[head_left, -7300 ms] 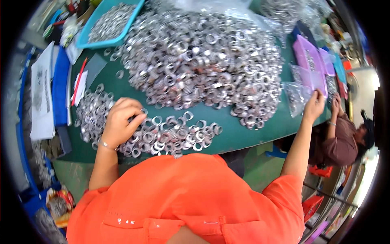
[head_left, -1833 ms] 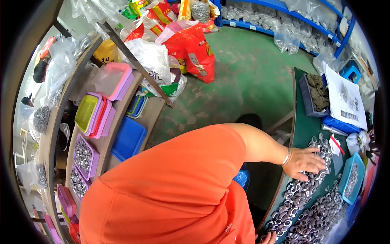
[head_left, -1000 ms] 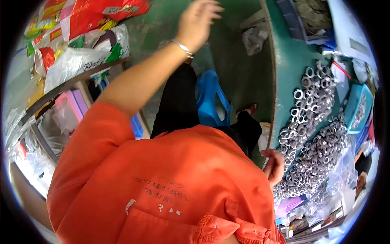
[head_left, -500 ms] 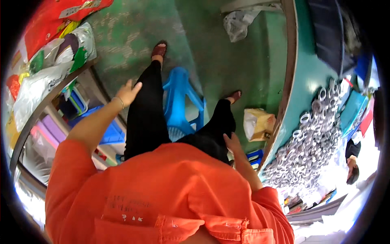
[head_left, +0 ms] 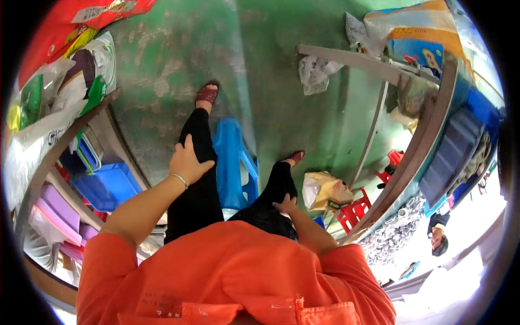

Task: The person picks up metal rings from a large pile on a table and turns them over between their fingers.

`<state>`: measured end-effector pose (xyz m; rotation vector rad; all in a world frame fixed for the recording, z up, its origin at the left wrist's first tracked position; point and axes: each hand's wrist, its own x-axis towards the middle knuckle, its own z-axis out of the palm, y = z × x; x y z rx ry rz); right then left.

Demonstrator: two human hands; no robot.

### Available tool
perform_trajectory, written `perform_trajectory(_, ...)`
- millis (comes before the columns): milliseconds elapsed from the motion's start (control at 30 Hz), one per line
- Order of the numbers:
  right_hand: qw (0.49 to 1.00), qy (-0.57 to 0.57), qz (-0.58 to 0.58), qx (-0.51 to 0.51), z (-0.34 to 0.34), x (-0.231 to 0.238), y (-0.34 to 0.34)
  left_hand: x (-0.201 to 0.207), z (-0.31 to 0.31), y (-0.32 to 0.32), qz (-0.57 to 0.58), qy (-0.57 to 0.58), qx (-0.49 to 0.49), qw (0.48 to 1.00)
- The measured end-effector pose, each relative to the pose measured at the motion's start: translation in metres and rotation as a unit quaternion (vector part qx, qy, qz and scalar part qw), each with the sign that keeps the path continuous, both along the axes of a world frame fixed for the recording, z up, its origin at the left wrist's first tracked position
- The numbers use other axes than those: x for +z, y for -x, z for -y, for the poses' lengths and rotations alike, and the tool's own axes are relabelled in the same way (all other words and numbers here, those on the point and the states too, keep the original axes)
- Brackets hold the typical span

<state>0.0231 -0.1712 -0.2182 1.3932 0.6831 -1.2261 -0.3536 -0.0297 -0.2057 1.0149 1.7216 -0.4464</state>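
Observation:
My left hand (head_left: 189, 161) lies over the left leg of my black trousers (head_left: 197, 132), thumb and fingers spread, holding nothing. On the other leg rests my right hand (head_left: 286, 205), its fingers stretched out and apart. A blue plastic stool (head_left: 229, 157) stands between my legs, its near part hidden by my body. Each foot wears a dark red sandal, the left sandal (head_left: 207, 93) farther ahead than the right sandal (head_left: 296, 157).
At left a rack holds a blue bin (head_left: 108, 187) and purple trays (head_left: 58, 208), with plastic bags above. To the right, a paper bag (head_left: 325, 190) and red stool (head_left: 355, 210) sit near a table carrying many metal rings (head_left: 392, 233). A person (head_left: 437, 233) is beyond it.
The view has turned, bringing more of the table's right side and the floor beneath it into sight. My left hand has come farther over the leg, fingers now spread wider.

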Motion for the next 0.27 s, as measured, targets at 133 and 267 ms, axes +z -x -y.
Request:
perform_trajectory(133,0.987,0.078,0.125,-0.059,-0.011,-0.017,0.020,-0.008,-0.009,0.015,0.035,0.014,-0.021,0.999)
perform_trajectory(267,0.986,0.066,0.143,-0.048,-0.021,-0.010,0.044,-0.019,-0.014,0.021,0.052,0.037,-0.038,0.997)
